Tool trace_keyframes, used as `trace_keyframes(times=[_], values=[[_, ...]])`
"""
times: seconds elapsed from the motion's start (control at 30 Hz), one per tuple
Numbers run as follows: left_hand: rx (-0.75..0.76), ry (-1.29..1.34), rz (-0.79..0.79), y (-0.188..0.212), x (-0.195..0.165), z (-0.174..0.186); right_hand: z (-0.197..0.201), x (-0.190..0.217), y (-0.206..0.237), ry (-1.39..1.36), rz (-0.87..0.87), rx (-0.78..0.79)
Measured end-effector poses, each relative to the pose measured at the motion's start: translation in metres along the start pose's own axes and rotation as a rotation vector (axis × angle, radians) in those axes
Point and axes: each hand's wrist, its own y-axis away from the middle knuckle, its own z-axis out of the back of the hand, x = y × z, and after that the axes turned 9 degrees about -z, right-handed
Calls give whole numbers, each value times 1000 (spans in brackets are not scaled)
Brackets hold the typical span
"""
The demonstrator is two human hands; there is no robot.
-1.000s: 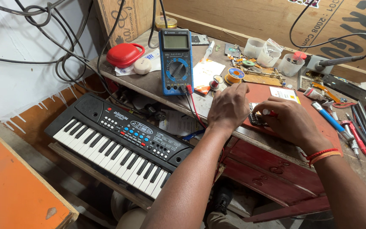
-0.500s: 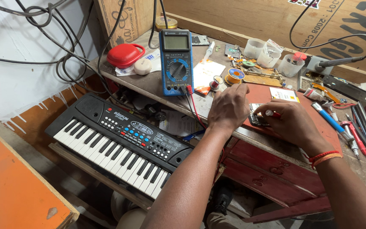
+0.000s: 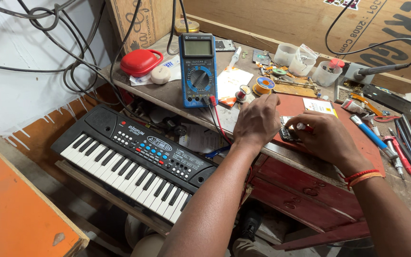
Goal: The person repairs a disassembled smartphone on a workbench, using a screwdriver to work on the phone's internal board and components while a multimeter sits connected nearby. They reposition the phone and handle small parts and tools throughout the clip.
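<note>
Far left, low shelf: black toy keyboard (image 3: 134, 159) with white keys and blue buttons. Above it on the worn wooden workbench (image 3: 177, 95): red oval plastic case (image 3: 140, 62), then blue digital multimeter (image 3: 198, 70) lying flat, red and black leads running toward the hands. Left hand (image 3: 258, 121) palm down, fingers curled, pressing on the bench just beside a small dark circuit board (image 3: 288, 134). Right hand (image 3: 327, 138) rests on the board, fingertips pinching a thin red-tipped probe (image 3: 303, 127). Far right: blue and red screwdrivers (image 3: 381, 143).
</note>
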Motion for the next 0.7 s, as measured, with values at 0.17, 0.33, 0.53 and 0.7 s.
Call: trace_keyframes(times=[0.17, 0.33, 0.53, 0.7], values=[[7, 0, 1, -2, -2, 5, -2, -2, 1, -54, -17, 8], [29, -22, 13, -2, -7, 11, -2, -3, 1, -11, 46, -7], [8, -2, 6, -2, -5, 9, -1, 0, 1, 151, 92, -41], [-14, 21, -22, 1, 2, 5, 3, 5, -2, 224, 152, 3]])
